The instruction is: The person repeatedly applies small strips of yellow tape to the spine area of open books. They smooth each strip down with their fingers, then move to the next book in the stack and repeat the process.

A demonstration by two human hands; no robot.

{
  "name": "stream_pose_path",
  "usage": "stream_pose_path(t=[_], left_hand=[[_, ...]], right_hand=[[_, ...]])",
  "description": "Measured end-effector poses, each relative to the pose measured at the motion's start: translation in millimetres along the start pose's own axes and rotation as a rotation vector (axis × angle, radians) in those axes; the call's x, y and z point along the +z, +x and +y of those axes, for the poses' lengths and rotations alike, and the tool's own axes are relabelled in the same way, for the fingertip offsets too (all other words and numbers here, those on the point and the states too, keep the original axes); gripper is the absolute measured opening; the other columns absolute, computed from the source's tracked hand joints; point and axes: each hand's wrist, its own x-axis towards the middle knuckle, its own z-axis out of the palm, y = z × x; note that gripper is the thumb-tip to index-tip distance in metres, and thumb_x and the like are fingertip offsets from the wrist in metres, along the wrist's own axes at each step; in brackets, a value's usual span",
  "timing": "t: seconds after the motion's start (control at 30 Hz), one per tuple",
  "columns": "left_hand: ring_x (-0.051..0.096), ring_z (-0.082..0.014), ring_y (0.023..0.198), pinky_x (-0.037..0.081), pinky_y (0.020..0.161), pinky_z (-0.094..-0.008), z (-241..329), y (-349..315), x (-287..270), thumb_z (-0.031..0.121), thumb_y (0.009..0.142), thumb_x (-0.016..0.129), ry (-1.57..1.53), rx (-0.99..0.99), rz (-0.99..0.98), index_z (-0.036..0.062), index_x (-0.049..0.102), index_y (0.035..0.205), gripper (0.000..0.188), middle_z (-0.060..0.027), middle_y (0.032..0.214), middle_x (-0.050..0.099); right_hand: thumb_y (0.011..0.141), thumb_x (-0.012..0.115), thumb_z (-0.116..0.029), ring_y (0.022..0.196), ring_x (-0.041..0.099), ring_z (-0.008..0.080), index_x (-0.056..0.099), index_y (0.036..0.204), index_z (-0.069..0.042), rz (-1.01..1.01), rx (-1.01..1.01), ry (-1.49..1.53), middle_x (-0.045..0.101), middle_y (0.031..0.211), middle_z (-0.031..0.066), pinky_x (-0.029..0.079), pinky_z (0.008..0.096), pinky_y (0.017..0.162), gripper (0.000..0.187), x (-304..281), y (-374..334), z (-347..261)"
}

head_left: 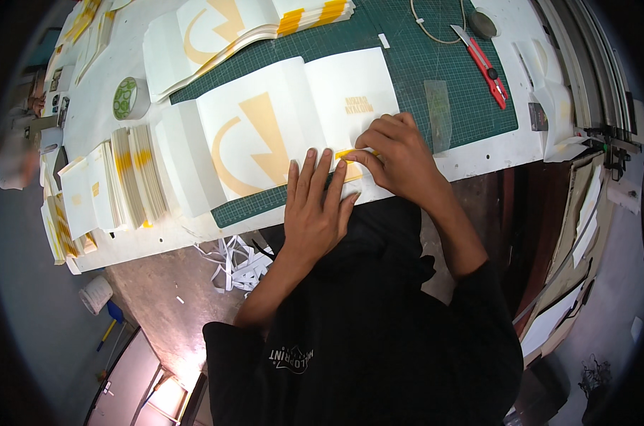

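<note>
A long white printed paper cover (311, 92) with a pale orange emblem lies across the green cutting mat (471, 124), in front of me. Near its front edge, my left hand (315, 206) rests flat with fingers stretched out, pressing on the paper. My right hand (400, 153) is closed at the cover's near right edge. Its thumb and fingertips pinch a narrow yellow-printed fold (347, 154) there, close to the left fingertips. The grip is partly hidden by the fingers.
A stack of similar covers (215, 42) lies at the back. Folded covers (134, 177) stand at the left, near a tape roll (130, 98). A red utility knife (487, 71) with its blade out and a clear plastic strip (438, 113) lie at the right. Paper offcuts (240, 263) litter the floor.
</note>
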Motion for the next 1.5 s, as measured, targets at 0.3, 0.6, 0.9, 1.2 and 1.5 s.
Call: stream_pose_path(t=[0.3,0.6,0.9,1.2,1.5], left_hand=[[0.056,-0.0368,0.131,0.032,0.12,-0.0676,4,2,3,0.031,0.095,0.075,0.107,0.041,0.003,-0.0027,0.065,0.138,0.055,-0.015,0.134,0.065],[0.052,-0.0385,0.131,0.027,0.121,-0.0698,15,4,8,0.045,0.099,0.071,0.193,0.008,-0.031,0.0147,0.061,0.151,0.061,-0.0165,0.128,0.061],[0.05,-0.0415,0.131,0.029,0.118,-0.0729,18,4,12,0.044,0.1,0.071,0.237,0.015,-0.045,0.018,0.06,0.153,0.06,-0.0197,0.126,0.057],[0.051,-0.0416,0.131,0.029,0.118,-0.0729,18,5,12,0.045,0.1,0.071,0.251,0.011,-0.042,0.0171,0.06,0.152,0.061,-0.0197,0.126,0.058],[0.052,-0.0402,0.131,0.031,0.117,-0.072,19,6,11,0.042,0.098,0.074,0.268,0.011,-0.04,0.0157,0.061,0.151,0.061,-0.0192,0.124,0.059]], right_hand=[[0.086,0.089,-0.032,0.093,0.063,0.0241,0.074,0.086,-0.006,0.025,0.127,-0.013,0.072,0.088,0.0072,0.039,0.0437,0.092,0.029,-17,-15,21],[0.087,0.088,-0.031,0.088,0.062,0.0233,0.073,0.081,-0.007,0.077,0.144,0.016,0.072,0.084,0.0061,0.039,0.0432,0.088,0.029,-11,-16,25],[0.088,0.088,-0.029,0.086,0.063,0.0244,0.072,0.081,-0.007,0.139,0.101,0.013,0.072,0.083,0.0082,0.039,0.0448,0.087,0.028,-6,-19,28],[0.087,0.089,-0.03,0.09,0.062,0.0233,0.072,0.088,-0.007,0.169,0.092,-0.061,0.071,0.088,0.0063,0.038,0.0447,0.09,0.028,-8,-29,32],[0.086,0.089,-0.035,0.091,0.06,0.0214,0.073,0.09,-0.01,0.183,0.192,-0.153,0.07,0.091,0.0043,0.033,0.0474,0.093,0.03,-16,-40,30]])
